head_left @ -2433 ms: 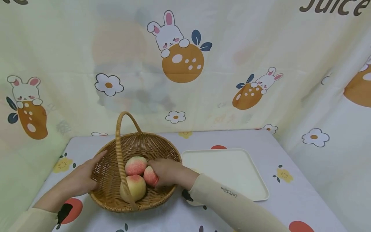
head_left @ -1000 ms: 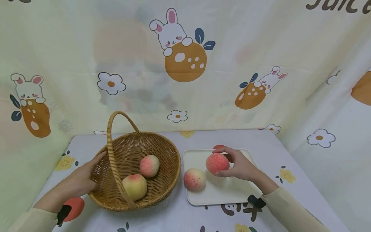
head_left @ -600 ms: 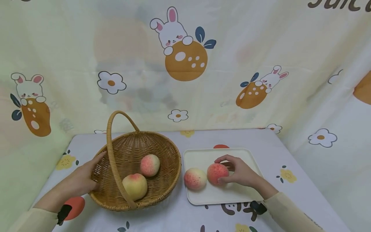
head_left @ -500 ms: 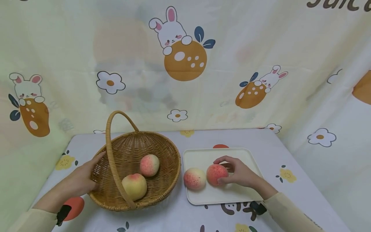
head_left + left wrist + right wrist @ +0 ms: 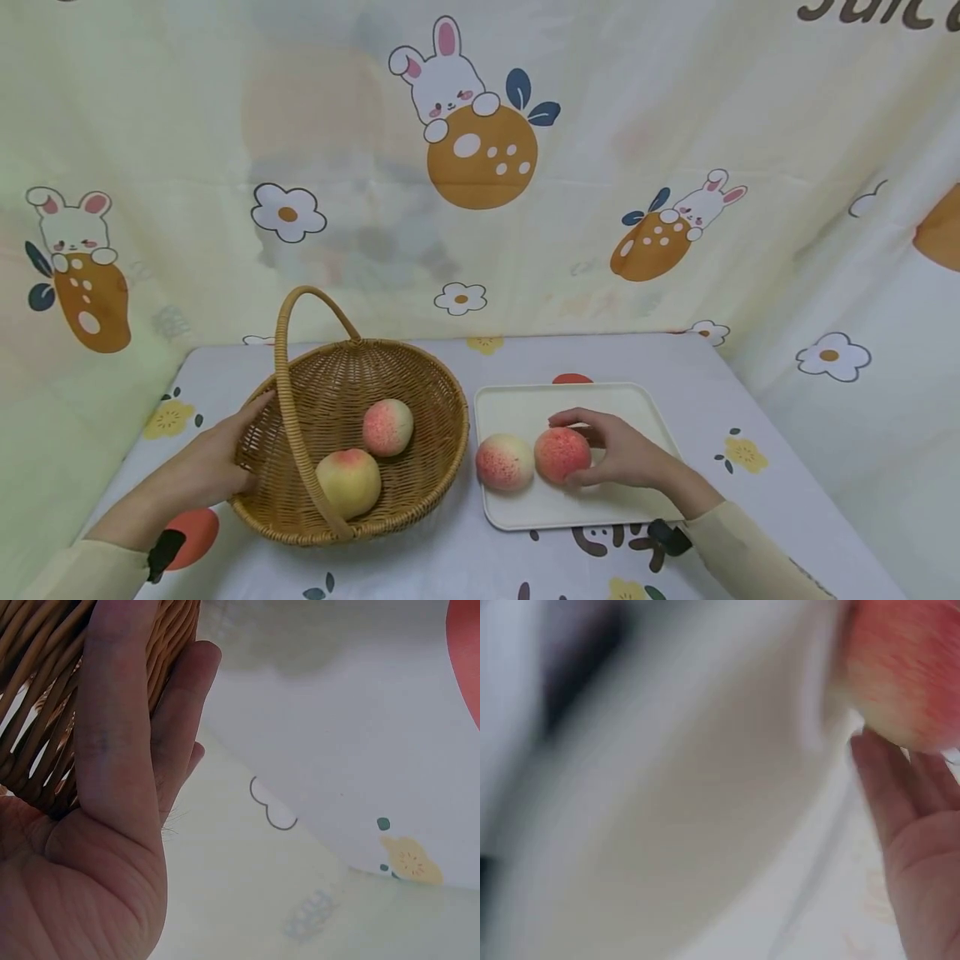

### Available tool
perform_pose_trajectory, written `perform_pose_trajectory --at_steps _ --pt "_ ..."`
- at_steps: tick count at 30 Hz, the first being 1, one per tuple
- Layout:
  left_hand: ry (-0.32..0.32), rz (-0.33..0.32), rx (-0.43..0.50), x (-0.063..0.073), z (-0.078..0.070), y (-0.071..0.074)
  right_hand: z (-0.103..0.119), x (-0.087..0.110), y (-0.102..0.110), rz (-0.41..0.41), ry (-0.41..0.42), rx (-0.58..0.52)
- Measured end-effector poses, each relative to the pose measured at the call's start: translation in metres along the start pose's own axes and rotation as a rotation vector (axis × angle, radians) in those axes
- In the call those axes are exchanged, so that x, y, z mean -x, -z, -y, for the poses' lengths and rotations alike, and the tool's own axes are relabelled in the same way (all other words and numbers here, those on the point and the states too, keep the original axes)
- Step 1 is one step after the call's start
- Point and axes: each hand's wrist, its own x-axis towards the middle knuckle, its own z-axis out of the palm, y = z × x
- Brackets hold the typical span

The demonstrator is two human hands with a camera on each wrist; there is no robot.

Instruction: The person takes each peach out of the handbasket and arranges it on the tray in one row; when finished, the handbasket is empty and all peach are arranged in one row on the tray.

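A brown wicker basket [image 5: 435, 396] with an arched handle stands at left, tilted toward me. Inside lie a yellowish peach [image 5: 349, 485] and a pink-and-cream peach [image 5: 387, 428]. My left hand [image 5: 213, 458] grips the basket's left rim; in the left wrist view its fingers [image 5: 116, 735] run along the weave. On the white tray [image 5: 622, 504] rest a speckled peach [image 5: 506, 463] and, right of it, a redder peach [image 5: 562, 455]. My right hand [image 5: 626, 454] curves loosely around the redder one, thumb at its edge. In the right wrist view, nearly straight fingers [image 5: 881, 776] sit just under that peach [image 5: 911, 667].
A white cloth with yellow flowers and red spots covers the table [image 5: 420, 567]. Behind it hangs a curtain [image 5: 360, 167] printed with rabbits and flowers. The tray's left edge stands close to the basket's right side.
My right hand carried the redder peach from the basket to the tray, lowered it beside the speckled one and has just loosened its fingers. My left hand has stayed at the basket.
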Motion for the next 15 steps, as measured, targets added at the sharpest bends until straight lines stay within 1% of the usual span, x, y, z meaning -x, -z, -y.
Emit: perform_pose_trajectory --at_steps 2,4,6,9,12,15 --pt "0.002 0.005 0.007 0.0 0.0 0.0 0.011 -0.004 0.006 -0.029 0.047 -0.006" --pt "0.009 0.008 0.001 -0.001 0.0 0.0 0.028 -0.01 0.013 -0.06 0.098 -0.02" --pt "0.013 0.009 0.002 -0.001 0.0 0.0 0.05 -0.019 0.019 -0.074 0.143 -0.052" --pt "0.015 0.007 0.002 0.0 0.001 0.0 0.085 -0.035 0.023 -0.065 0.197 -0.09" --pt "0.014 0.006 0.0 0.0 0.002 0.0 0.111 -0.053 0.019 -0.041 0.274 -0.155" --pt "0.021 0.011 -0.003 0.0 0.001 -0.001 0.13 -0.071 0.005 -0.01 0.333 -0.239"
